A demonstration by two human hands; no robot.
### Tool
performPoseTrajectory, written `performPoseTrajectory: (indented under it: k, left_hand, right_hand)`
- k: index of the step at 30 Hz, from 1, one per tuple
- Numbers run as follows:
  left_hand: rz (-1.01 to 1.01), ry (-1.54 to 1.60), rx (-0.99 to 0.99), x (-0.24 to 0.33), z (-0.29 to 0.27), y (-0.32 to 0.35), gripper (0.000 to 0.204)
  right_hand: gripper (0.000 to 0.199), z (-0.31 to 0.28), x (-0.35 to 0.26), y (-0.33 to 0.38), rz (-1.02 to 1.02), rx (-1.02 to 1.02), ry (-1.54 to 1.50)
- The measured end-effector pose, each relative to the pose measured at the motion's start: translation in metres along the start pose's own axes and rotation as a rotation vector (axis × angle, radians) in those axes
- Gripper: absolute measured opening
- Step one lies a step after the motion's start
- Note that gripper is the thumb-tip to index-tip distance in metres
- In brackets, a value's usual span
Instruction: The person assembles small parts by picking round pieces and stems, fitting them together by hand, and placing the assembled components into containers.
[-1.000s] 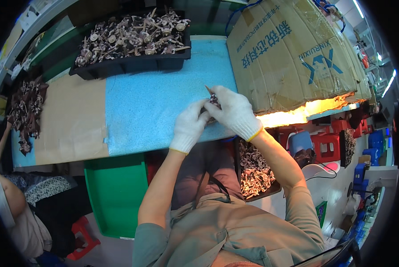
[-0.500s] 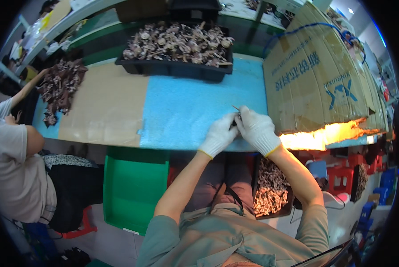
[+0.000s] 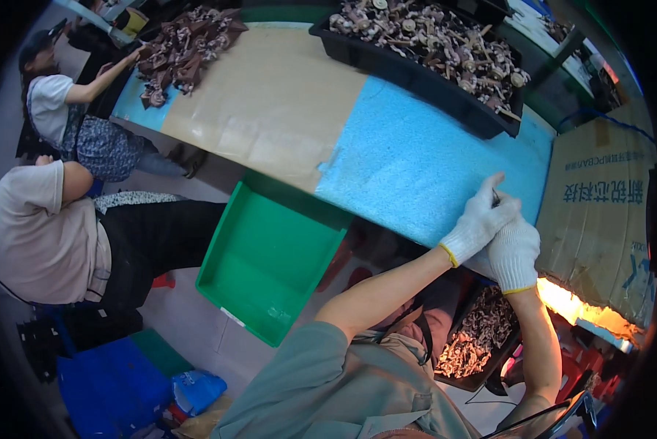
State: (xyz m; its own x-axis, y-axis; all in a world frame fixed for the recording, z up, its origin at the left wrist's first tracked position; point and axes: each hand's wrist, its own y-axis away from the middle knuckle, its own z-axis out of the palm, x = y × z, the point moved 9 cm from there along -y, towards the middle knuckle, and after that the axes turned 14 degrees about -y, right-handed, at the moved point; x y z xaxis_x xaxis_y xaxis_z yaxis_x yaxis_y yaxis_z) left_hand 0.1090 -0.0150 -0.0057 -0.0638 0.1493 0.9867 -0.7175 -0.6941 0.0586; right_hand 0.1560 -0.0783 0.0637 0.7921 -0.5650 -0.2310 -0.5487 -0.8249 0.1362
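Observation:
My hands, in white knit gloves with yellow cuffs, meet above the right part of the blue table covering [image 3: 409, 161]. My left hand [image 3: 482, 216] is closed, with its thumb and fingers pinched around a small dark thing [image 3: 496, 198], mostly hidden by the glove. Against it presses my right hand [image 3: 515, 250], its fingers curled; what they hold cannot be made out. Beyond them stands a black tray [image 3: 416, 82] heaped with small brown and whitish pieces [image 3: 431, 47], some with round discs and thin stems.
A cardboard box [image 3: 595, 197] with a bright orange glow under it stands at the right. Below the table edge are a green bin [image 3: 270, 267] and a dark tray of brown pieces [image 3: 478, 336]. Two people are at the left, one reaching toward another brown pile [image 3: 185, 55].
My view has turned left, so the table now slants and more of the left side shows. My hands remain together; the thin light stick tip above them is no longer visible.

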Motion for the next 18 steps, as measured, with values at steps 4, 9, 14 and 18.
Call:
performPoseTrajectory:
  k: [4, 9, 14, 18]
  left_hand:
    - [-0.005, -0.138, 0.023, -0.014, 0.000, -0.011, 0.083]
    - [-0.088, -0.152, 0.045, 0.002, 0.002, -0.005, 0.080]
    - [-0.015, -0.074, 0.067, 0.000, 0.002, -0.014, 0.075]
    - [0.008, -0.132, 0.024, -0.002, 0.013, -0.014, 0.074]
  right_hand:
    - [0.040, 0.006, 0.000, -0.007, -0.051, -0.020, 0.019]
    - [0.041, 0.004, -0.001, -0.007, -0.065, -0.060, 0.025]
    - [0.043, 0.008, 0.009, -0.011, -0.012, -0.036, 0.088]
    - [0.040, 0.005, 0.013, 0.002, -0.104, 0.087, 0.003]
